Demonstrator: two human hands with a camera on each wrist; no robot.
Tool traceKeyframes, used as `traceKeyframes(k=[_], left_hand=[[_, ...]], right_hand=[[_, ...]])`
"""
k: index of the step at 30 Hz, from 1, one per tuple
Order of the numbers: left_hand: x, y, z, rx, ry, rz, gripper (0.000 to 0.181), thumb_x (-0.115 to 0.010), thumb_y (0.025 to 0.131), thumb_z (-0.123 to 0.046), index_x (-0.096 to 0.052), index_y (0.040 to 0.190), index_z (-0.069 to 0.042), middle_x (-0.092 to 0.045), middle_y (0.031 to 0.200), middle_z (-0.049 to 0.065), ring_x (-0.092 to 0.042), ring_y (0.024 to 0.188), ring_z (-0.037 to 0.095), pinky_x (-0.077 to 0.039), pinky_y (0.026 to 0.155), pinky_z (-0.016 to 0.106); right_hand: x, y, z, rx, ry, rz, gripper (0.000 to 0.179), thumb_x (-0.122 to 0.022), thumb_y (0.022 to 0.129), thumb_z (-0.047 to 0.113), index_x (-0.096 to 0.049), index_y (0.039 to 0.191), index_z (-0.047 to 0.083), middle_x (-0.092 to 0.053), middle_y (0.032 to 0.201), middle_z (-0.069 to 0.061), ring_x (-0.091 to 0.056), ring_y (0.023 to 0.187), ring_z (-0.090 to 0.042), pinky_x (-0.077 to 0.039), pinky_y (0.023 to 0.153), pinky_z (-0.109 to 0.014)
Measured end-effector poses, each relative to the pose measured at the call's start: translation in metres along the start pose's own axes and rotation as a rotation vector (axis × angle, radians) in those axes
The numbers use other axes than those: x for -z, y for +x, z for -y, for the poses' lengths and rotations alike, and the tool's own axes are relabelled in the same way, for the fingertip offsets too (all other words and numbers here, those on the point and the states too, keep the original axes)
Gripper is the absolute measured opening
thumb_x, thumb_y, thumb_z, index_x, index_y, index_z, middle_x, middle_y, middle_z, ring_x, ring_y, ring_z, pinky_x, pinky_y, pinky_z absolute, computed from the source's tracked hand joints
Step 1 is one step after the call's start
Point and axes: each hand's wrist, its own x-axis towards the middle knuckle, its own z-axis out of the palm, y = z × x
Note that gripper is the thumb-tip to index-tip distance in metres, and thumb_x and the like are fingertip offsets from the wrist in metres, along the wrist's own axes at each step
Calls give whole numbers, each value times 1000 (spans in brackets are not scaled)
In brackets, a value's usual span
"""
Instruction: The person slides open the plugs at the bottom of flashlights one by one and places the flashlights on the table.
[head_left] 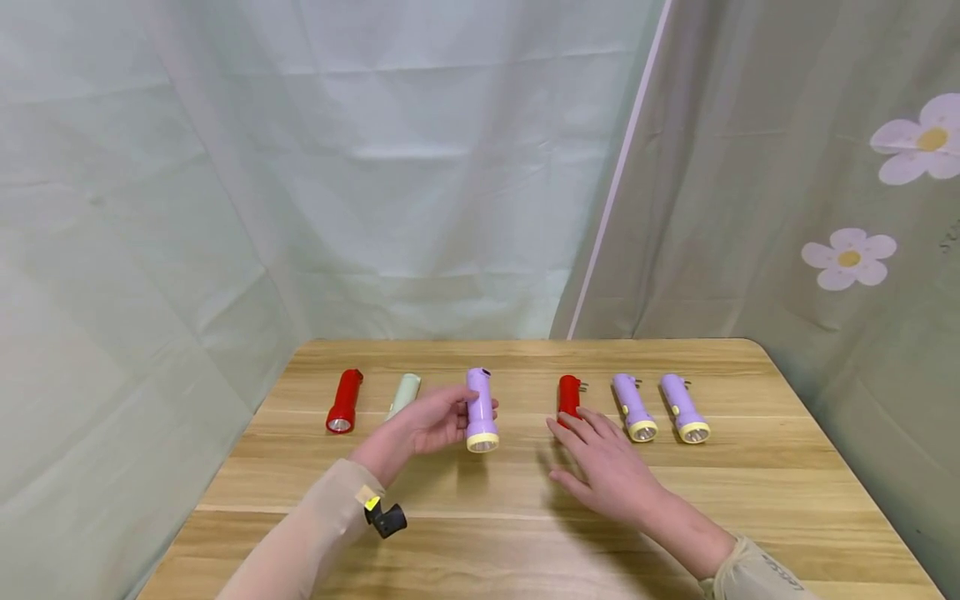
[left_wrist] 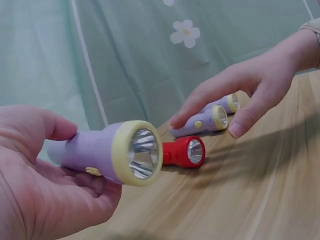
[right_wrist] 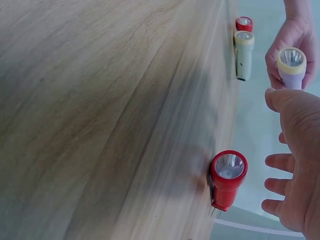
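Observation:
My left hand [head_left: 438, 423] grips a purple flashlight [head_left: 480, 412] with a pale yellow rim, raised over the table with its lens toward me. In the left wrist view, thumb and fingers wrap the barrel of this purple flashlight [left_wrist: 95, 152]. My right hand [head_left: 611, 467] hovers with spread fingers above a red flashlight [head_left: 569, 395], partly covering it from the head camera. The right wrist view shows a gap between that hand [right_wrist: 300, 165] and the red flashlight [right_wrist: 228, 175], whose two plug prongs stick out.
Left on the wooden table [head_left: 480, 550] lie another red flashlight [head_left: 346, 400] and a pale green flashlight [head_left: 406, 393], partly behind my left hand. Two more purple flashlights [head_left: 633, 407] lie at the right. Curtains [head_left: 450, 167] hang around the table.

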Motion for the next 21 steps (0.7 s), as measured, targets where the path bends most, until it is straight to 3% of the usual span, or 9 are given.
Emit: traceKeyframes(k=[5,10,15,21], left_hand=[[1,-11,4,-16,51,114,55,-45,104,-6,-25,151,12,-56,139,24,-56,124,34,-44,108,46],[-5,-22,7,-89,155,149,55,-53,103,-4,-30,151,13,-60,137,21,-61,118,28,-46,105,43],[-16,-26,11,-199,289,31,62,-67,98,-6,-36,149,12,-55,141,25,-59,122,30,-48,103,43],[-27,-28,15,-381,568,-129,55,-81,88,-13,-55,133,5,-65,124,16,-63,113,28,-52,98,43]], right_hand=[[1,-2,-1,-20,2,0,71,-72,93,48,-51,151,13,-50,153,-13,-40,141,-41,-28,118,-56],[5,-4,-3,-39,18,-18,73,-75,92,46,-49,152,14,-50,152,-13,-41,141,-42,-30,116,-58],[9,-4,-5,-58,34,-49,74,-75,91,45,-48,153,15,-50,152,-12,-39,142,-41,-32,113,-61],[16,-1,-4,-94,68,-71,72,-70,94,49,-48,153,14,-49,153,-9,-38,143,-40,-32,113,-62]])
